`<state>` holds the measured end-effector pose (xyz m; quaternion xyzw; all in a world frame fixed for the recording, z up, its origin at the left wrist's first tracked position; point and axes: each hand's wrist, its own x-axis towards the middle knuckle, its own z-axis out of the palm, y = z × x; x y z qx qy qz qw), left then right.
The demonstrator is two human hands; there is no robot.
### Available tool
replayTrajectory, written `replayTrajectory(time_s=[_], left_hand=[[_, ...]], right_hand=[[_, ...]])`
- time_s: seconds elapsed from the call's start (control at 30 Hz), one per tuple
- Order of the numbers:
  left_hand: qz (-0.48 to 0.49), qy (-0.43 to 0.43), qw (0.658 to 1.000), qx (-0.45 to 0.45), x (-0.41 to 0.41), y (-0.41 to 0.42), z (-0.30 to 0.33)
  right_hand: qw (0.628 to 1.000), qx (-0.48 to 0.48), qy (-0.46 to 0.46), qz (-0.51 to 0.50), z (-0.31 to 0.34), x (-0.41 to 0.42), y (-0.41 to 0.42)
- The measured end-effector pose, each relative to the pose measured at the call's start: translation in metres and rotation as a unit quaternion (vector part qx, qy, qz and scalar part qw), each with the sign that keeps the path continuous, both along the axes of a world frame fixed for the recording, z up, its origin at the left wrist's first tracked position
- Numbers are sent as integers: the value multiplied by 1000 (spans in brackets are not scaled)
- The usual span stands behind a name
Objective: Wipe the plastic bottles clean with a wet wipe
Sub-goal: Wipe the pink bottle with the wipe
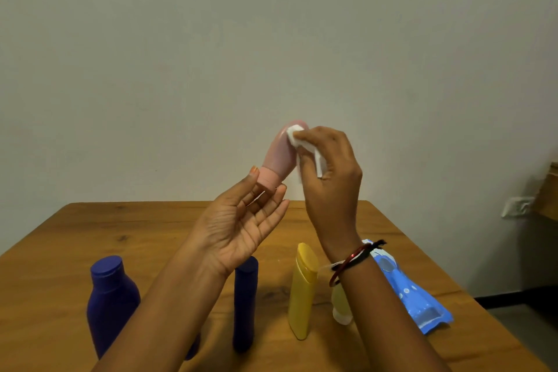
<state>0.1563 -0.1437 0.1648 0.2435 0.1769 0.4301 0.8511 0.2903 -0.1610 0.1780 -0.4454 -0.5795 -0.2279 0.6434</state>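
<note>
Pink bottle [279, 154] held cap-down above the bench [60, 238], tilted so its base faces up for wiping. Left hand [241, 220] pinching the cap between thumb and fingertips, palm open, leaving the body bare. Right hand [329, 166] gripping the wet wipe [294, 133], pressing it on the base. Other bottles waiting upright below, likely next.

Five plastic bottles are counted: one pink bottle [279, 154], two dark blue bottles, the wide one [111, 302] and the slim one [245, 305], one yellow bottle [303, 293], and one small pale bottle [340, 305], partly hidden. One white wet wipe [297, 137] is seen. One blue wipe pack [419, 299] is counted. Two hands are seen, the left hand [241, 220] and the right hand [329, 178].
</note>
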Motion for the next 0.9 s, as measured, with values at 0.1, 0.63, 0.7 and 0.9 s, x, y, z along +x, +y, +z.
replayTrajectory(time_s=[0.1,0.63,0.7,0.9], left_hand=[[9,-7,1000,17,-4,2,2],[53,24,995,84,-12,2,6],[47,45,994,87,-12,3,4],[31,63,992,100,-13,4,2]], right_hand=[[997,-29,-58,37,-10,-14,-6],[993,-47,-111,-1,-7,-12,-15],[995,-39,-87,-25,1,-2,-11],[998,-26,-49,-16,6,1,-9]])
